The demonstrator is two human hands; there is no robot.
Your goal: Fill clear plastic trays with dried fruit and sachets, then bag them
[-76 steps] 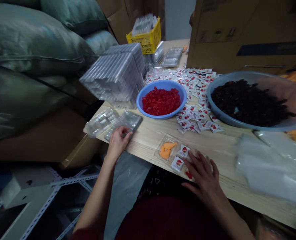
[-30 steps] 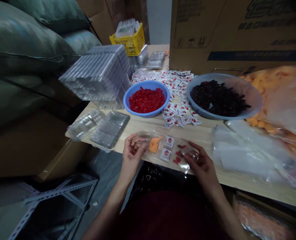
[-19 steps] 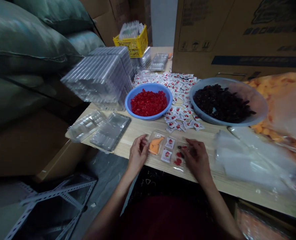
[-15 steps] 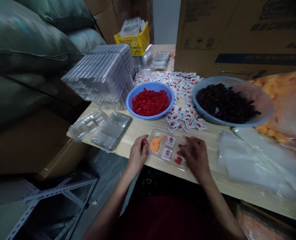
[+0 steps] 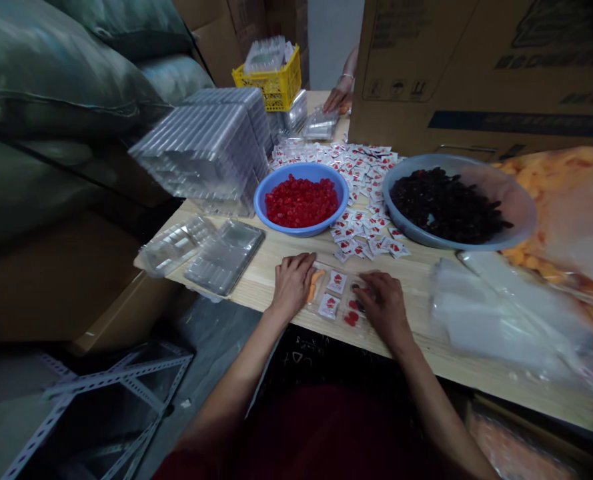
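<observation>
A clear plastic tray [image 5: 321,321] with compartments lies at the table's front edge between my hands. My left hand [image 5: 292,285] lies over its left end, fingers stretched out and partly covering orange dried fruit [image 5: 314,287]. Two white sachets [image 5: 337,281] with red print sit in the middle compartments. My right hand [image 5: 387,308] is over the right compartment, fingers bent, their tips down beside dark dried fruit [image 5: 355,287]; whatever they pinch is hidden. Red dried fruit [image 5: 351,318] lies in the near part of that compartment.
Beyond the tray stand a blue bowl of red fruit [image 5: 302,232], scattered sachets [image 5: 371,233] and a basin of dark fruit [image 5: 401,223]. Stacked clear trays [image 5: 196,157], plastic lids [image 5: 226,257] and bags [image 5: 486,320] flank them. Another person's hand [image 5: 339,95] is at the far end.
My left hand has moved from beside the tray onto its left end, over the orange fruit. The tray sits slightly further left. Another person's hand has appeared at the far end.
</observation>
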